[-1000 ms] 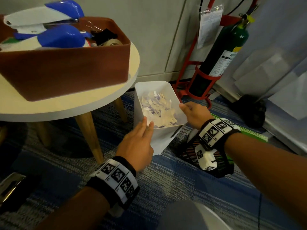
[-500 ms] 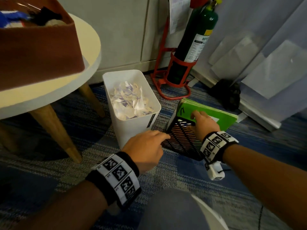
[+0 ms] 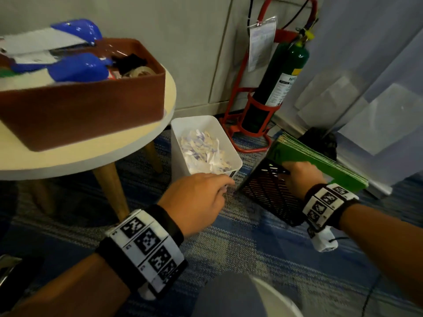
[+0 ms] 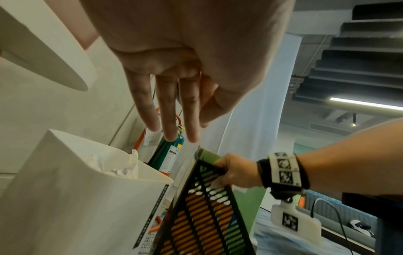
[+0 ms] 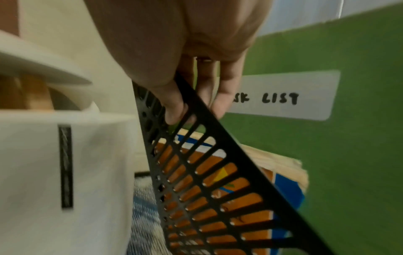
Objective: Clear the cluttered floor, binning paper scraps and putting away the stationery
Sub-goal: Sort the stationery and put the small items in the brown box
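Black slotted file rack (image 3: pixel 270 191), tilted just right of the white bin (image 3: pixel 183 138).
Right hand (image 3: pixel 302 177) pinches its stiff top rim; light, likely top-heavy with green folders (image 3: pixel 320 161). Left hand (image 3: pixel 194 200) relaxed, empty.

You have two hands in view: one left hand (image 3: pixel 194 200) and one right hand (image 3: pixel 302 177). Each wrist carries one marker band, two in total. On the floor you have one white bin (image 3: pixel 180 143) of paper scraps (image 3: pixel 203 152), too many to count, and one black slotted file holder (image 3: pixel 267 193). The holder contains one stack of green folders (image 3: pixel 320 163); the number of folders cannot be determined. You have one round table (image 3: pixel 91 156) bearing one brown box (image 3: pixel 91 110). One green fire extinguisher (image 3: pixel 283 74) stands in one red stand (image 3: pixel 240 92).
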Demonstrator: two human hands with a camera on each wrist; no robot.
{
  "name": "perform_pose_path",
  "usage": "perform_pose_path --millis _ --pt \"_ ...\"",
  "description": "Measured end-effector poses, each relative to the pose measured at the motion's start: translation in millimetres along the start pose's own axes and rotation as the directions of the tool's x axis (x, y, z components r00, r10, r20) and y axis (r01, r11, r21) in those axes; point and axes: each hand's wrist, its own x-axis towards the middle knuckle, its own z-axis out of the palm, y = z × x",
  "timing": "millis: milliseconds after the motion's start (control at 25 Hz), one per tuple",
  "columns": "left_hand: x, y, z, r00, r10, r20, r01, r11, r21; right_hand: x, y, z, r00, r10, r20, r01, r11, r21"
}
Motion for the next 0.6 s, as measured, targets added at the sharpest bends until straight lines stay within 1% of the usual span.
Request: perform_pose_path --millis 80,160,240,320,400,440,520,600 --pt "2.8 -0.6 -6.3 0.999 -0.003 -0.051 0.002 1.000 -0.022 -1.4 -13.7 -34.4 0.996 -0.063 -0.070 0.063 0.998 -0.004" --pt "13.7 2.5 -8.9 0.997 0.000 -0.082 -0.003 0.999 -0.044 -4.1 -27.5 -65.1 0.973 -0.158 -0.165 0.157 0.987 -0.018" --pt "31.6 7.7 -6.0 0.992 0.003 -0.126 -0.015 0.995 -0.096 -6.8 -38.3 -92.0 0.935 -0.242 -0.258 0.243 0.970 -0.032" --pt "48.2 16.5 -2.7 0.982 -0.032 -0.186 -0.008 0.978 -0.208 -11.7 -47.0 -117.3 0.888 -0.316 -0.334 0.321 0.946 -0.041" --pt "58.5 25.6 -3.3 0.963 -0.079 -0.257 -0.004 0.952 -0.307 -20.0 -55.2 -142.6 0.829 -0.401 -0.388 0.407 0.911 -0.072" --pt "61.1 28.0 -5.7 0.949 -0.094 -0.301 -0.012 0.943 -0.332 -24.8 -60.2 -155.2 0.792 -0.455 -0.408 0.458 0.884 -0.097" --pt "61.9 30.0 -14.9 0.908 -0.106 -0.406 -0.037 0.944 -0.329 -36.2 -71.0 -180.9 0.708 -0.562 -0.428 0.556 0.817 -0.152" --pt "58.5 32.9 -27.6 0.856 -0.083 -0.510 -0.089 0.948 -0.305 -48.0 -81.2 -208.3 0.630 -0.640 -0.440 0.630 0.753 -0.192"
